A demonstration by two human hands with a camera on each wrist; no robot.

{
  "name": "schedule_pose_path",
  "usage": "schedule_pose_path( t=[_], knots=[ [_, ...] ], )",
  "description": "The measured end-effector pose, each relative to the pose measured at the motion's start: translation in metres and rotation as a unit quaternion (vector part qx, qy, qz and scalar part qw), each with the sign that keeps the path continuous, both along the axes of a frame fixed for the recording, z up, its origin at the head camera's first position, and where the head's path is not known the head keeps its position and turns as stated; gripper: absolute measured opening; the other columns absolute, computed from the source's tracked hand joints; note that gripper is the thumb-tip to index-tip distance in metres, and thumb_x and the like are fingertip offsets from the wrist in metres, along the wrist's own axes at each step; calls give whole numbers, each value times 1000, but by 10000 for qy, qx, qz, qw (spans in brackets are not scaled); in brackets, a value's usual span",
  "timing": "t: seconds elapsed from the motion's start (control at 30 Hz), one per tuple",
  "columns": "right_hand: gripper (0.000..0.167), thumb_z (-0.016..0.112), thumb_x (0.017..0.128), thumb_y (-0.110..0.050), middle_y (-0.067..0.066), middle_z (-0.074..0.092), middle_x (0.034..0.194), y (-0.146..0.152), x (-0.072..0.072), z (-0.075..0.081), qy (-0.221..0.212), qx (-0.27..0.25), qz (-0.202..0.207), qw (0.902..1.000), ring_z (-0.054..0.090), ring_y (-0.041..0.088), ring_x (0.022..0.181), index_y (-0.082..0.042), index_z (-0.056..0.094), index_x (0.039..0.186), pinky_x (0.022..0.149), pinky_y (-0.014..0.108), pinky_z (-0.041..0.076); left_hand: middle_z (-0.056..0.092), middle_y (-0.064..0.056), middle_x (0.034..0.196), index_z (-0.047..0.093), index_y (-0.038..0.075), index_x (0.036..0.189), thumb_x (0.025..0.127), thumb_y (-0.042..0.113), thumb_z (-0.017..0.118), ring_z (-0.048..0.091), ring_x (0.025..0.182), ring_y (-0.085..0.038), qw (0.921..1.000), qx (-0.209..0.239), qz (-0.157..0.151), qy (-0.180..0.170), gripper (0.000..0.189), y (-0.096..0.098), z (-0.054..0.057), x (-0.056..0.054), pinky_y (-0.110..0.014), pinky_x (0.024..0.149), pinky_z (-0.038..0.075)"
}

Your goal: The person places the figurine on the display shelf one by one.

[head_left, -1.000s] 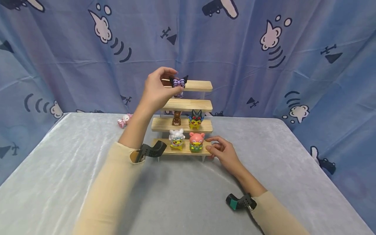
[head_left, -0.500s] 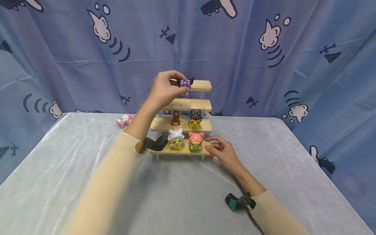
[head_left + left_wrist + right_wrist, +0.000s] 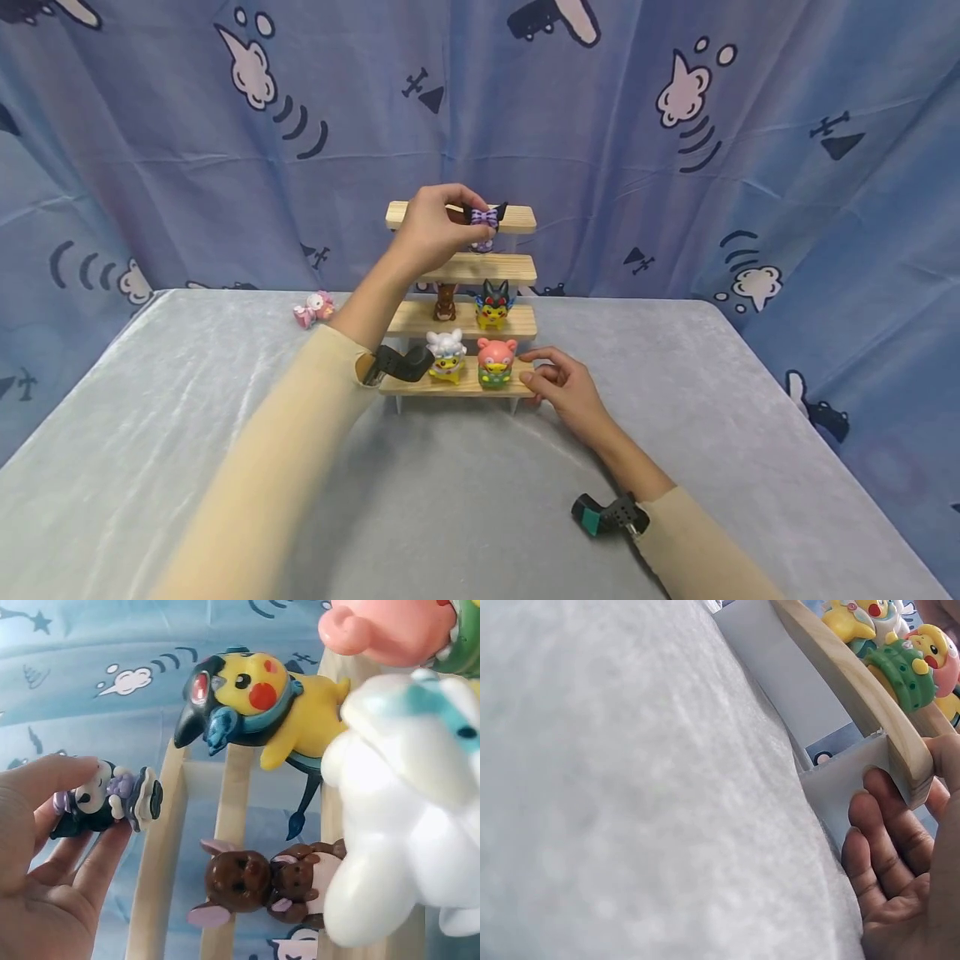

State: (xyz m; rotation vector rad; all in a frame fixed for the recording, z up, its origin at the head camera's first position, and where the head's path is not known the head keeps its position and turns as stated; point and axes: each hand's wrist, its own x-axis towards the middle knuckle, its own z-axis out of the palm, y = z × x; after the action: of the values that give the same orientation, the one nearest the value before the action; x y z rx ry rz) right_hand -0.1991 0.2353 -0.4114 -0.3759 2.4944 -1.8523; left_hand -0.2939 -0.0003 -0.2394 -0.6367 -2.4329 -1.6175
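My left hand (image 3: 438, 225) pinches a small black figurine with a purple bow (image 3: 483, 218) between thumb and fingers. In the head view it is in front of the gap between the top two shelves of a tiered wooden display stand (image 3: 405, 321). The left wrist view shows the figurine (image 3: 112, 791) on its side in that view, beside a shelf edge. My right hand (image 3: 566, 392) grips the right end of the lowest shelf (image 3: 900, 750), its fingers curled near the clear support below. A pink-hooded figurine (image 3: 496, 362) stands close to those fingers.
A white-hooded figurine (image 3: 446, 357) shares the lowest shelf. One tier up are a brown kangaroo figurine (image 3: 445, 304) and a dark-hooded yellow figurine (image 3: 493, 306). A pink figurine (image 3: 313, 309) lies on the table's back left, before a patterned blue curtain (image 3: 585, 150).
My left hand has moved rightward and slightly down along the stand with the black figurine. The right hand keeps its place at the lowest shelf, while the head view has shifted slightly.
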Motion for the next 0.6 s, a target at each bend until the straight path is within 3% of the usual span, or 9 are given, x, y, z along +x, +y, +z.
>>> schedule_pose_path(
  t=[0.37, 0.6],
  knots=[
    [33, 66, 98, -16, -10, 70, 77, 0, -1, -2, -21, -22, 6, 10000, 66, 11, 66, -2, 61, 127, 67, 27, 58, 67, -9, 109, 70, 5, 104, 86, 10, 78, 71, 97, -20, 9996, -111, -6, -274, 21, 8, -9, -9, -26, 76, 58],
    [33, 66, 98, -16, -9, 70, 77, 1, -1, -1, -16, -36, 29, 10000, 66, 11, 66, -2, 61, 127, 66, 28, 58, 66, -8, 105, 70, 6, 105, 87, 11, 78, 68, 96, -19, 9993, -272, -124, -206, 21, 12, -13, -8, -27, 75, 56]
  ],
)
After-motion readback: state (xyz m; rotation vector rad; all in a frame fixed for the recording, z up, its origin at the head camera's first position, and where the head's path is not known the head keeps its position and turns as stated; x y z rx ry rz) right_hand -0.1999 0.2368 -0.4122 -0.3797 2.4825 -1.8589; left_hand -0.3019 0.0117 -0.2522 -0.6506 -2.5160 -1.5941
